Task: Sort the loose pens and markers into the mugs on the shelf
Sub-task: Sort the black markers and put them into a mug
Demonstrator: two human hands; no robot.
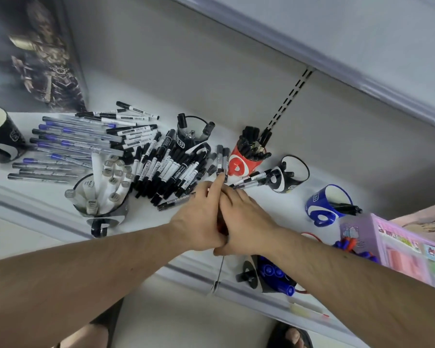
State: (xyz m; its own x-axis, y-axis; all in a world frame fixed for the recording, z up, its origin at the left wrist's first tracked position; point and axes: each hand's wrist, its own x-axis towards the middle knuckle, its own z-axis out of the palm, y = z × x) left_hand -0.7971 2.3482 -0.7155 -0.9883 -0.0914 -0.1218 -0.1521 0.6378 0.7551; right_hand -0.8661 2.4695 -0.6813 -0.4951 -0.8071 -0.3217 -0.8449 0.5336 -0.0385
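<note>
roughly partway: pile still big

still a lot loose — black markers (171,169) heaped mid-shelf, blue pens (68,144) lying in rows to the left. red mug (241,164) is packed, blue mug (324,204) is holding a few. left hand (199,217) and right hand (246,219) are pressing together over the shelf (274,197), left forefinger touching a marker — can't tell what either is gripping.

On the shelf (146,219) a heap of markers (171,167) lies between a spread of pens (65,144) at left and a mug packed with pens (244,162) at right — behind the heap another mug (190,133), before it a mug of marker sticks (103,197).
</note>
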